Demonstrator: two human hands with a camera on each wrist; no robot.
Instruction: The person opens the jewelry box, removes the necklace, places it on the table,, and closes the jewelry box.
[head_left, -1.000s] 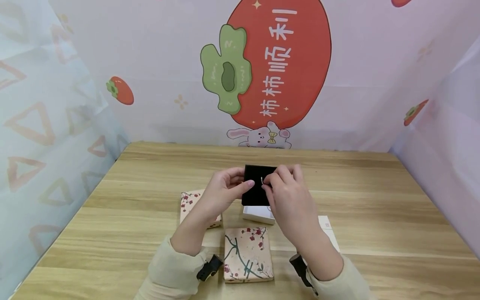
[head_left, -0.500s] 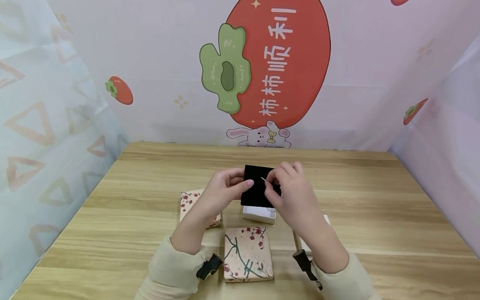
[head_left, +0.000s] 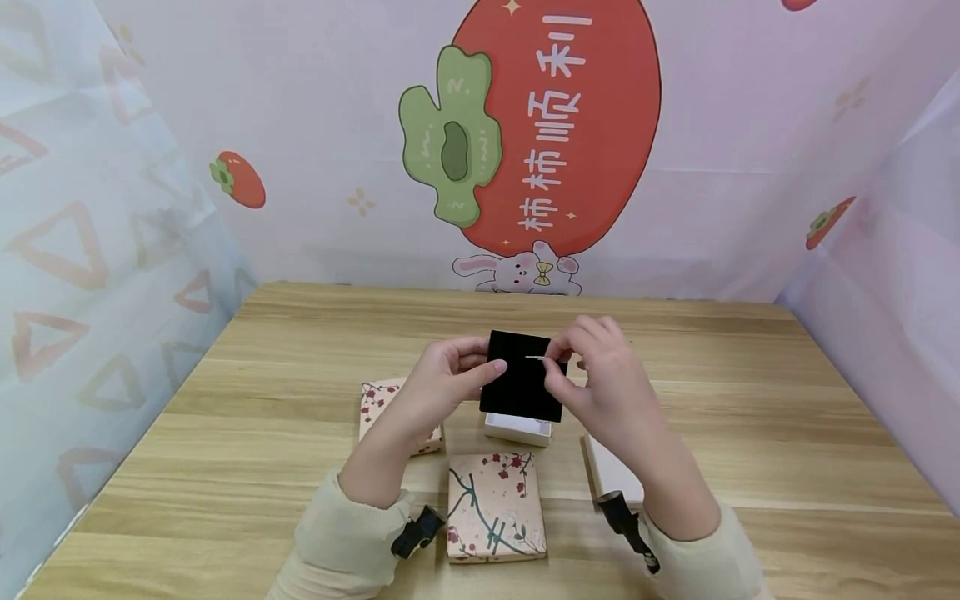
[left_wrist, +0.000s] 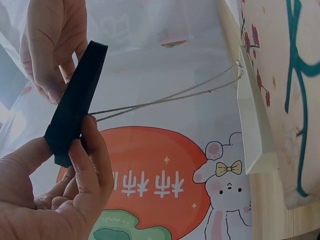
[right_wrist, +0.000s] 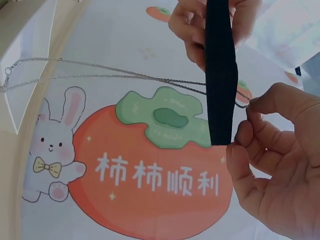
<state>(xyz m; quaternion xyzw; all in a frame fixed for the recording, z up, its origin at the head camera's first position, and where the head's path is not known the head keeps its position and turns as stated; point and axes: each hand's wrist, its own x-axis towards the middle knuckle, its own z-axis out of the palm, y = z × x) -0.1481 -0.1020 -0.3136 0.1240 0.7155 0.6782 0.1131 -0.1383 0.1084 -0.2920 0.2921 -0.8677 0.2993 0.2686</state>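
Right hand (head_left: 603, 379): pinching chain (head_left: 534, 357) at black pad (head_left: 521, 390)'s face. Left hand (head_left: 448, 373): gripping pad's edge. Tugging could snag chain.

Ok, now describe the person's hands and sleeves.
The left hand and right hand are bare, without gloves. The left sleeve and right sleeve are pale cream, ending short of the wrists. A black fitting shows inside the left cuff; a longer one by the right.

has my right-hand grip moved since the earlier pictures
Yes, to the right: in the head view, the right-hand grip has shifted rightward, judged against the nearer flowered box.
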